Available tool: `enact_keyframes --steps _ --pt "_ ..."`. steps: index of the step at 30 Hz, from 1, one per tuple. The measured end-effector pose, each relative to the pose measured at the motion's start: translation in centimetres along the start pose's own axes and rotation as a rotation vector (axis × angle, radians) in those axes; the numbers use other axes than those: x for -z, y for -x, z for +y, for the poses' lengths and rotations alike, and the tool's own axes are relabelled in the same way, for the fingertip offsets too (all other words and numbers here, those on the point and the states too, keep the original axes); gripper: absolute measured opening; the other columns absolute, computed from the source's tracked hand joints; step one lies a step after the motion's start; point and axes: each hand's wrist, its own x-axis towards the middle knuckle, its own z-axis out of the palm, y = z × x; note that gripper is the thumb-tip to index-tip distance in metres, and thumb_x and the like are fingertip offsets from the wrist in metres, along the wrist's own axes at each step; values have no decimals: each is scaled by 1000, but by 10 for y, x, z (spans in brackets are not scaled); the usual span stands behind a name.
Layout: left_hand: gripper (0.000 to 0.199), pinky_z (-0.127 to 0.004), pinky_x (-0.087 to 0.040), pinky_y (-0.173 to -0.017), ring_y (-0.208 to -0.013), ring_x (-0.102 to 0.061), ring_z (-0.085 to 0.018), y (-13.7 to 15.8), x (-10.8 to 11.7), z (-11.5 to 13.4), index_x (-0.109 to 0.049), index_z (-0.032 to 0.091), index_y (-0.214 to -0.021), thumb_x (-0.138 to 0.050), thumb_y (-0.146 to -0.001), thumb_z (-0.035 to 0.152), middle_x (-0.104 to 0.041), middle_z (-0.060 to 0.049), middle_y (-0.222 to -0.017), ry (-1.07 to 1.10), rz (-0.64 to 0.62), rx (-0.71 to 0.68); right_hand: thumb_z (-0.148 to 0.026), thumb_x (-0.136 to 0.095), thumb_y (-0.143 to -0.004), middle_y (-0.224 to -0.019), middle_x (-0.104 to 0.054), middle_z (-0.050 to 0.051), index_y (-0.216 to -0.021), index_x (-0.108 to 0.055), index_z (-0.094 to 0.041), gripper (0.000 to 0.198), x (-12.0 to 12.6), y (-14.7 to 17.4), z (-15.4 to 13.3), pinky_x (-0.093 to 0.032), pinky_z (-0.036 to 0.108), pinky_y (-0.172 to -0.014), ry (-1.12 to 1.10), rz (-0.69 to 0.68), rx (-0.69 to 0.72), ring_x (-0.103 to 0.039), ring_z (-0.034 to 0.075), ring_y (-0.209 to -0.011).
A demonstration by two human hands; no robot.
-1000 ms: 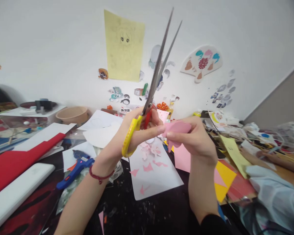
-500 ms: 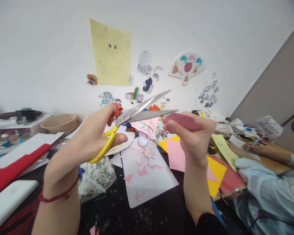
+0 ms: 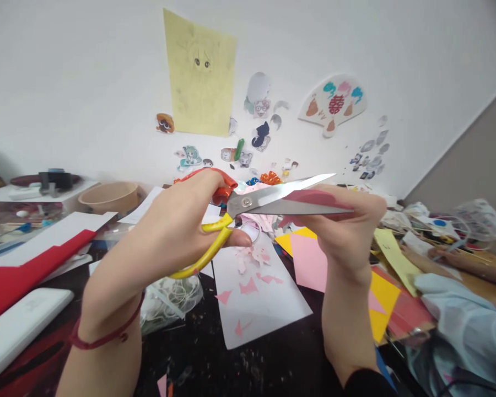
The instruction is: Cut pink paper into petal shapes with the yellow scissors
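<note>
My left hand [image 3: 190,215] grips a pair of scissors [image 3: 268,202] by its red and yellow handles, thumb and fingers in or around the loops. The blades point right and stand slightly apart. Between and behind them shows a dark pink piece of paper [image 3: 308,197], pinched in my right hand [image 3: 345,226]. The blade tips reach across the right hand's fingers; whether they touch is unclear. Below the hands lies a white sheet [image 3: 268,314] with several pink paper scraps [image 3: 248,285] on it.
Pink paper [image 3: 310,264] and yellow paper [image 3: 386,295] lie right of the white sheet. A plastic bag of white strings [image 3: 173,298] is at left, near a white box-like object [image 3: 25,325] and red paper [image 3: 37,256]. At far right sits another person, a sleeve [image 3: 463,303] showing.
The scissors have moved right and their blades have closed somewhat, now overlapping the dark pink paper. The view has shifted, so the scene sits further right.
</note>
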Motion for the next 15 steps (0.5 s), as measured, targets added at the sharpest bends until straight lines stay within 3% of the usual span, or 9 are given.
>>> enact_keyframes --steps 6,10,15 --pt "49 -32 -30 -60 -73 -52 -20 -3 -6 2 -50 22 -97 -70 -78 63 -58 -4 -90 -27 26 -22 -12 -79 -72 -68 -77 -4 -81 -82 -31 21 3 -1 3 -59 34 -63 26 25 -3 -72 18 -63" --pt "47 -31 -32 -61 -72 -52 -20 -6 -8 7 -49 22 -94 -69 -79 61 -58 -3 -88 -44 -39 65 -10 -79 -72 -68 -77 -5 -84 -82 -32 25 9 -3 7 -58 33 -63 -35 -26 -42 -71 18 -66" --pt "42 -33 -37 -67 -83 -57 -24 6 -36 -3 -50 21 -99 -68 -81 55 -64 -6 -97 -77 -122 210 -15 -84 -67 -65 -72 -3 -75 -82 -25 13 18 6 36 -48 28 -56 -89 -136 -321 -64 15 -62"
